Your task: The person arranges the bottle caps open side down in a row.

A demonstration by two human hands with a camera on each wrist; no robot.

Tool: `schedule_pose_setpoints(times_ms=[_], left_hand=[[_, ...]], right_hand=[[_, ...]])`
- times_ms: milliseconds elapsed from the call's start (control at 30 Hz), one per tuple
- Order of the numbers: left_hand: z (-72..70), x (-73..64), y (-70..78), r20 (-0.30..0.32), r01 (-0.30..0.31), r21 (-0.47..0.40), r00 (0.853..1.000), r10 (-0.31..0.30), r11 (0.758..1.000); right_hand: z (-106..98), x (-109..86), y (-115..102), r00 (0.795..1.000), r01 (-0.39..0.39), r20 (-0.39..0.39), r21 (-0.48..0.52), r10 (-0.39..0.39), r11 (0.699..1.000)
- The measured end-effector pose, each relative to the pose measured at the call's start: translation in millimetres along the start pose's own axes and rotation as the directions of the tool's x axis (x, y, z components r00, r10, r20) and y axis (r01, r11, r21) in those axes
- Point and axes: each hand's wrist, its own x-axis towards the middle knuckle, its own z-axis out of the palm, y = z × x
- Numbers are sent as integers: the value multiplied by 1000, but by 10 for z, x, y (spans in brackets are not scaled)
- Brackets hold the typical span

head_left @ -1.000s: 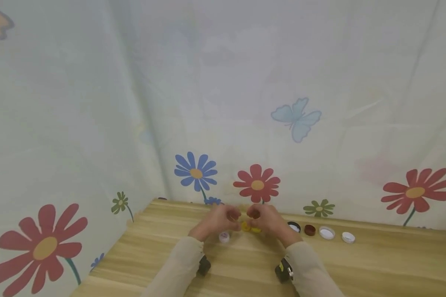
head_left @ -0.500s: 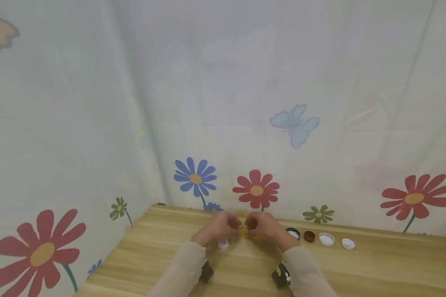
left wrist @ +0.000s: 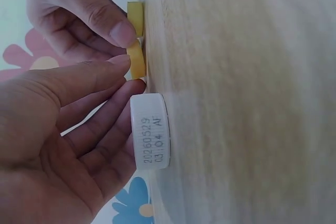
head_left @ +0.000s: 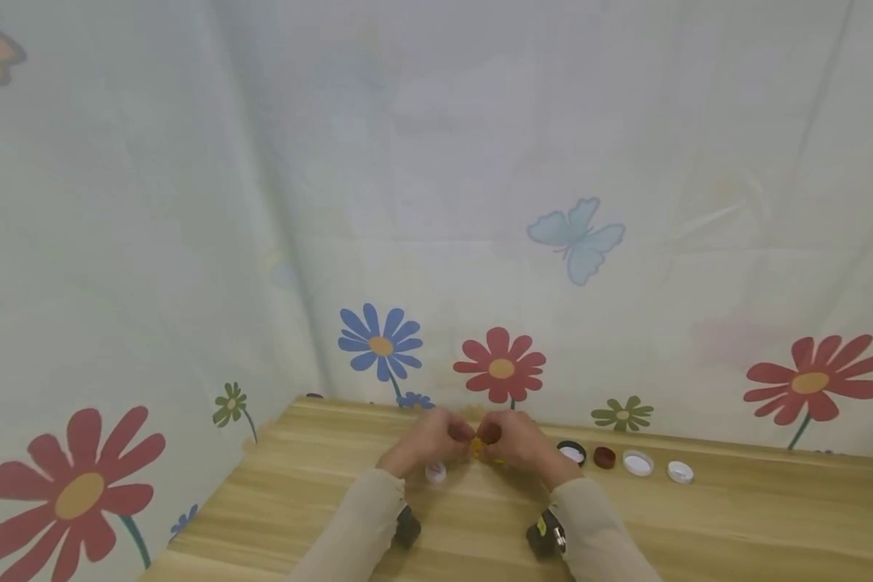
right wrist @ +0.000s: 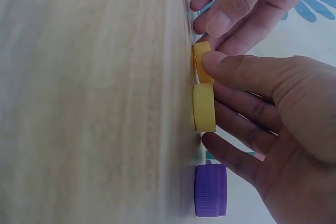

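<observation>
In the head view my left hand [head_left: 431, 440] and right hand [head_left: 518, 443] meet over an orange-yellow bottle cap [head_left: 478, 445] at the back of the table. The left wrist view has my left thumb and fingertips on one side of that cap [left wrist: 136, 61], with the right thumb at its other side. A paler yellow bottle cap [right wrist: 204, 107] sits right beside it, in front of my right fingers. Near my left hand's lower fingers is a white bottle cap [left wrist: 151, 132] with a printed date code. A purple bottle cap [right wrist: 210, 190] stands beyond my right little finger.
Right of the hands a row continues: a black-rimmed cap [head_left: 571, 453], a brown cap [head_left: 604, 457], a wide pale cap [head_left: 638, 463] and a white cap [head_left: 680, 472]. Behind the wooden table [head_left: 298, 485] hangs a flowered cloth [head_left: 436, 202].
Both hands have drawn closer together, their fingertips closing in on the orange-yellow cap. The head view has shifted slightly. The other visible caps keep their places.
</observation>
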Motion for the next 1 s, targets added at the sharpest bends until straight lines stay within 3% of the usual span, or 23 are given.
schedule_pose_setpoints(times_ms=[167, 367, 633, 867, 1000], left_hand=[[-12, -18, -36, -6, -56, -8, 998, 56, 998], [-63, -17, -29, -57, -119, -4, 991, 119, 993], [-141, -28, 58, -120, -139, -40, 984, 134, 989], [-154, -70, 105, -142, -86, -60, 987, 76, 995], [-165, -76, 127, -160, -83, -46, 984, 74, 995]], right_hand=[[21, 12, 3, 1000, 8, -14, -9, -8, 1000], [-26, -4, -66, 999, -12, -41, 18, 13, 1000], [-111, -61, -129, 995, -32, -89, 104, 41, 994], [-127, -111, -142, 993, -45, -99, 169, 63, 985], [-143, -131, -150, 991, -51, -114, 177, 72, 983]])
